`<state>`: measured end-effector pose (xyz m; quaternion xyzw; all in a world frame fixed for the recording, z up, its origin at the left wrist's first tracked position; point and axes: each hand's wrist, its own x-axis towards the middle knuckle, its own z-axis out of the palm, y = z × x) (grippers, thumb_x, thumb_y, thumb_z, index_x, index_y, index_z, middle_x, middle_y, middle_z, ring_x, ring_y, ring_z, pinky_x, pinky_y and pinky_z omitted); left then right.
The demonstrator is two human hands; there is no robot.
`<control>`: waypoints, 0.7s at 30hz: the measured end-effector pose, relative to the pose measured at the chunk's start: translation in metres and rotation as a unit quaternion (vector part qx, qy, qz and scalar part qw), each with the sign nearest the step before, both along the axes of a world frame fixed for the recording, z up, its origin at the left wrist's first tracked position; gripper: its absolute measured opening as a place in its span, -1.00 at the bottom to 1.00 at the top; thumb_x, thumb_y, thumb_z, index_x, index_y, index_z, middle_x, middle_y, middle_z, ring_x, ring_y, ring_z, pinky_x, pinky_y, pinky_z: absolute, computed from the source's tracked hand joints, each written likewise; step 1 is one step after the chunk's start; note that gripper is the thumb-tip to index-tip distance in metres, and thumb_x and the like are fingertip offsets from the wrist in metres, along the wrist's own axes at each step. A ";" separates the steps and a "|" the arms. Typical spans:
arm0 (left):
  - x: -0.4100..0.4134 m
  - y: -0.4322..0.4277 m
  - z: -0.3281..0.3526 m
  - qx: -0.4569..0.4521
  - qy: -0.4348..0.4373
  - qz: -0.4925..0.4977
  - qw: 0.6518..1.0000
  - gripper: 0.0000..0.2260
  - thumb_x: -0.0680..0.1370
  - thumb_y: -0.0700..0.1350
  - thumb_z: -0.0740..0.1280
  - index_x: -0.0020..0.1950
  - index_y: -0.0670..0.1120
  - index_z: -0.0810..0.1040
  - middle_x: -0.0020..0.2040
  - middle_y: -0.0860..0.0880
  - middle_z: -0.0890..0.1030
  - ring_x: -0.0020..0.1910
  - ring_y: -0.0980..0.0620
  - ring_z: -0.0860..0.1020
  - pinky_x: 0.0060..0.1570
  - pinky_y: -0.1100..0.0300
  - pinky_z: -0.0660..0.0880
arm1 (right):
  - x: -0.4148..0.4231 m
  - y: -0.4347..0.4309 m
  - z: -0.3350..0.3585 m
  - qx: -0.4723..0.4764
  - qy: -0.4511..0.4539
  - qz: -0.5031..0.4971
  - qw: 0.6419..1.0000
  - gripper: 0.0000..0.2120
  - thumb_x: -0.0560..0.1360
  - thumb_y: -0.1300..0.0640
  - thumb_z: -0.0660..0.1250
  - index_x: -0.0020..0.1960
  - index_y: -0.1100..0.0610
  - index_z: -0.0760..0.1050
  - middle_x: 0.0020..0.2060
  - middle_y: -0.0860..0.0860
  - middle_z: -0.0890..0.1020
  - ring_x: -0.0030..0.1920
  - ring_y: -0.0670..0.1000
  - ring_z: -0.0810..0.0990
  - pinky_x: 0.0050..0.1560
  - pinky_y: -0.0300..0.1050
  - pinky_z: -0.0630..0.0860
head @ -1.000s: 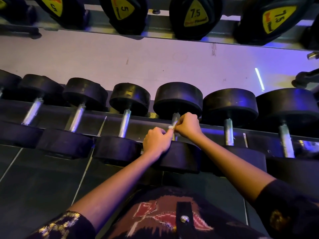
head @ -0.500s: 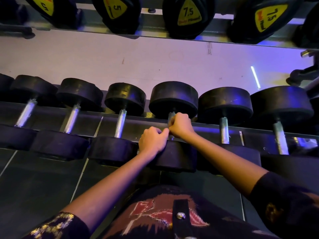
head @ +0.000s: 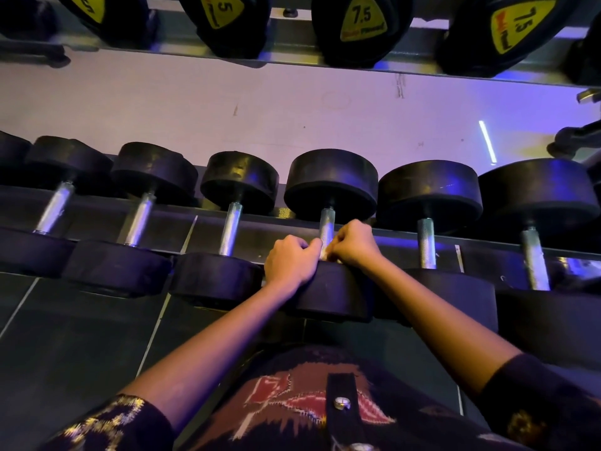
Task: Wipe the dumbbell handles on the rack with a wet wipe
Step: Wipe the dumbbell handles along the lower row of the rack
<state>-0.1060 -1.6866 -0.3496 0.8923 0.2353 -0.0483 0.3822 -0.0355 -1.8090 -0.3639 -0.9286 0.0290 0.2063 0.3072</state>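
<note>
Black rubber heads cap the dumbbell (head: 331, 180) lying mid-row across the lower rack (head: 400, 237) rail. Its knurled steel handle (head: 327, 224) shines bare at the far end. The left hand (head: 291, 262) and right hand (head: 354, 244), fingers curled, pinch a pale wet wipe (head: 325, 253) round the handle's near end.

The left hand (head: 291, 260) and the right hand (head: 356, 244) meet at the shiny bar (head: 327, 222) of one black dumbbell (head: 331, 177) on the rack (head: 260, 231). Both hands are curled. They pinch a small white wipe (head: 326, 254) against the low end of the bar. More dumbbells (head: 239, 183) sit on each side.
</note>
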 end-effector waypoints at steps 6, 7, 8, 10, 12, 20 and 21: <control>0.000 -0.001 -0.001 0.004 -0.003 -0.009 1.000 -0.61 0.49 0.08 0.23 -0.42 -0.13 0.54 -0.46 -0.03 0.45 -0.31 -0.13 0.47 -0.34 0.14 0.30 | 0.006 -0.001 0.003 0.094 -0.024 -0.101 0.990 -0.96 0.28 0.30 0.51 -0.30 0.20 0.69 -0.34 0.10 0.69 -0.27 0.00 0.65 -0.12 -0.03 0.65; 0.001 0.000 -0.001 0.004 -0.002 -0.009 1.000 -0.61 0.50 0.08 0.23 -0.40 -0.14 0.56 -0.45 -0.03 0.46 -0.31 -0.13 0.46 -0.33 0.14 0.31 | 0.014 0.000 0.001 0.116 -0.043 -0.138 0.983 -0.96 0.30 0.29 0.50 -0.28 0.18 0.68 -0.32 0.09 0.69 -0.23 0.00 0.66 -0.08 -0.04 0.65; 0.001 0.000 -0.001 0.005 -0.002 -0.010 1.000 -0.61 0.50 0.08 0.23 -0.38 -0.14 0.58 -0.45 -0.02 0.47 -0.31 -0.12 0.46 -0.32 0.14 0.31 | 0.022 0.001 0.000 0.134 -0.046 -0.174 0.974 -0.95 0.31 0.28 0.49 -0.26 0.17 0.68 -0.30 0.09 0.70 -0.20 0.02 0.67 -0.05 -0.03 0.64; 0.001 -0.001 -0.001 0.006 -0.001 -0.011 1.000 -0.62 0.50 0.08 0.23 -0.37 -0.15 0.58 -0.45 -0.03 0.46 -0.31 -0.13 0.46 -0.31 0.14 0.32 | 0.034 0.001 -0.004 0.163 -0.028 -0.217 0.962 -0.94 0.27 0.27 0.50 -0.27 0.16 0.67 -0.30 0.10 0.70 -0.19 0.07 0.68 -0.04 0.04 0.65; 0.000 0.000 -0.002 0.009 -0.002 -0.007 1.000 -0.61 0.50 0.07 0.23 -0.40 -0.15 0.56 -0.46 -0.04 0.45 -0.30 -0.16 0.45 -0.31 0.13 0.32 | 0.036 -0.002 -0.006 0.159 -0.011 -0.210 0.964 -0.88 0.25 0.28 0.53 -0.36 0.12 0.63 -0.36 0.10 0.67 -0.26 0.08 0.68 -0.11 0.07 0.67; 0.002 0.000 -0.006 0.006 -0.007 -0.010 1.000 -0.62 0.48 0.09 0.23 -0.39 -0.13 0.57 -0.43 -0.05 0.50 -0.27 -0.15 0.51 -0.31 0.13 0.36 | -0.006 -0.012 -0.009 0.119 0.080 -0.088 0.986 -0.82 0.33 0.27 0.55 -0.36 0.14 0.58 -0.48 0.03 0.58 -0.52 -0.12 0.50 -0.41 -0.26 0.49; 0.002 0.000 -0.006 0.007 -0.008 -0.011 1.000 -0.62 0.48 0.09 0.23 -0.39 -0.13 0.58 -0.44 -0.04 0.50 -0.28 -0.14 0.51 -0.31 0.14 0.35 | -0.004 -0.011 -0.008 0.146 0.073 -0.111 0.980 -0.82 0.34 0.30 0.53 -0.36 0.16 0.58 -0.47 0.06 0.58 -0.54 -0.11 0.51 -0.44 -0.24 0.52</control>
